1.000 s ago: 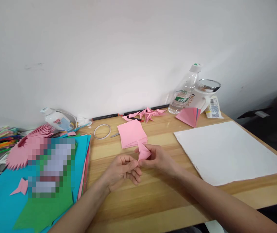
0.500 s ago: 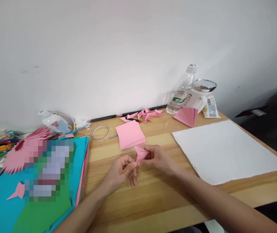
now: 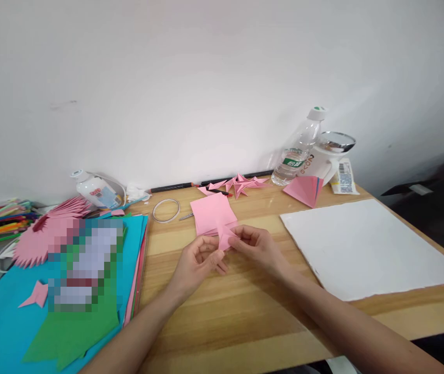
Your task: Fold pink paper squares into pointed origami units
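A small folded piece of pink paper is held up between my two hands, its pointed flaps showing. My left hand pinches its lower left edge between thumb and fingers. My right hand grips its right side, thumb in front and fingers curled behind. Just behind it on the table lies a stack of square pink paper, partly covered by the folded piece. Several pointed folded pink pieces lie in a cluster near the wall.
At left, blue sheets lie under green paper and a pink pleated paper fan. A white board lies at right. Behind it stand a water bottle and a mug. A tape ring is near the scissors.
Both hands have risen slightly with the folded paper, which now overlaps the paper stack's lower edge. Its upper flap looks more upright. The whole view has shifted a little.
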Tool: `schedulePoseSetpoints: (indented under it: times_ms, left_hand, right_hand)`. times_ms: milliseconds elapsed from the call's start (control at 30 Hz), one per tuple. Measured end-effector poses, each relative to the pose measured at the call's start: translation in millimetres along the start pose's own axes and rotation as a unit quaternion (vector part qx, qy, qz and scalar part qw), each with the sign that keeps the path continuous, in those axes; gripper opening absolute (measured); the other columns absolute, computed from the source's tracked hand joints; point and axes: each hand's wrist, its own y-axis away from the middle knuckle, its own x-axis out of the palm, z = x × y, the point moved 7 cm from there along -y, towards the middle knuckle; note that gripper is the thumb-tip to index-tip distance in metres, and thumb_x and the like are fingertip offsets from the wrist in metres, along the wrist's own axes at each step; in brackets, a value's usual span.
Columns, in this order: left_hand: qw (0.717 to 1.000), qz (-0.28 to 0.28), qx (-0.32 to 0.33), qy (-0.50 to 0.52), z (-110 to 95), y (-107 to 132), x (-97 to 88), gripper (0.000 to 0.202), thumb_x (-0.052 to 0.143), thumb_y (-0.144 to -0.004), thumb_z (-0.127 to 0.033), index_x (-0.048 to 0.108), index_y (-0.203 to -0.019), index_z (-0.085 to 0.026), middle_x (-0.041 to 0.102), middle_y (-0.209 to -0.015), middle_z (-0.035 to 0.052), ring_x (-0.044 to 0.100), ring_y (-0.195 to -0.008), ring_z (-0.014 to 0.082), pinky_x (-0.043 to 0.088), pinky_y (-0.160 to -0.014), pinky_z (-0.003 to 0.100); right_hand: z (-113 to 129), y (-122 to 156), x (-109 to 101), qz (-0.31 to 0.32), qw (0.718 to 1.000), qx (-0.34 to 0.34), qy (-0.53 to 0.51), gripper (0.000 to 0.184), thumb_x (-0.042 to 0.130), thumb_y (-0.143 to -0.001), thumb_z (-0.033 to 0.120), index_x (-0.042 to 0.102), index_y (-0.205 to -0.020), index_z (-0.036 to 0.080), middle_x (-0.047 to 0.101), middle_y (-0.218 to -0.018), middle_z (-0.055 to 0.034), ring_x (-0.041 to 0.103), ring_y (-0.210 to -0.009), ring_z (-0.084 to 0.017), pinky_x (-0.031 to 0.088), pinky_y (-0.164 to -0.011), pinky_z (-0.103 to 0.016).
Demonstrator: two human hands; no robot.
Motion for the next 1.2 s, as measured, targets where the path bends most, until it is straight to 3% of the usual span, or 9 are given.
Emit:
schedulePoseSetpoints:
  times_ms: [200, 300, 800, 1033, 1200]
  left_hand:
    - [0.997, -0.06, 0.024, -0.049, -4.8, 2.1, -8.5, 0.024, 0.066, -0.071, -0.037, 0.059, -0.074, -0.014, 0.063, -0.056, -0.0003, 0.057, -0.048, 0.0118, 0.047, -0.05, 0.023]
    - [0.996, -0.06, 0.03, -0.053, -4.8, 1.7, -11.5, 0.024, 0.064, -0.074, -0.037, 0.059, -0.074, -0.014, 0.061, -0.052, -0.0005, 0.056, -0.045, 0.0118, 0.046, -0.049, 0.023]
    - [0.998, -0.055, 0.037, -0.004, -2.3, -0.4, -12.0, 0.023, 0.068, -0.07, -0.034, 0.063, -0.07, -0.012, 0.063, -0.056, 0.0009, 0.057, -0.048, 0.0115, 0.047, -0.049, 0.022]
    - [0.992, -0.087, 0.054, -0.07, -1.0, 2.2, -13.0, 0.017, 0.065, -0.072, -0.031, 0.065, -0.073, -0.014, 0.064, -0.06, 0.0012, 0.057, -0.055, 0.0122, 0.047, -0.055, 0.022]
    - [0.977, -0.114, 0.111, -0.139, -8.0, 6.2, -13.8, 0.012, 0.062, -0.075, -0.027, 0.065, -0.074, -0.015, 0.062, -0.068, 0.0025, 0.058, -0.061, 0.0131, 0.048, -0.059, 0.023]
  right_hand:
    - [0.0, 3.0, 0.3, -0.021, 0.998, -0.035, 0.047, 0.026, 0.067, -0.069, 0.039, 0.056, -0.071, 0.015, 0.057, -0.066, 0.0, 0.051, -0.059, -0.01, 0.042, -0.057, -0.024]
    - [3.7, 3.2, -1.3, -0.034, 0.996, -0.048, 0.061, 0.025, 0.064, -0.072, 0.039, 0.058, -0.075, 0.014, 0.057, -0.07, -0.0011, 0.05, -0.061, -0.011, 0.041, -0.058, -0.024]
    - [1.4, 8.0, 6.3, -0.013, 0.992, -0.084, 0.09, 0.019, 0.064, -0.074, 0.033, 0.061, -0.07, 0.015, 0.065, -0.073, -0.0052, 0.06, -0.069, -0.016, 0.047, -0.066, -0.028]
    - [-1.6, 8.3, 8.8, -0.004, 0.988, -0.099, 0.12, 0.015, 0.062, -0.075, 0.031, 0.063, -0.076, 0.016, 0.068, -0.078, -0.0065, 0.063, -0.073, -0.018, 0.05, -0.071, -0.031]
    - [3.9, 9.3, 14.6, 0.015, 0.987, -0.121, 0.109, 0.011, 0.059, -0.078, 0.026, 0.065, -0.081, 0.016, 0.068, -0.078, -0.0052, 0.062, -0.074, -0.017, 0.049, -0.071, -0.03]
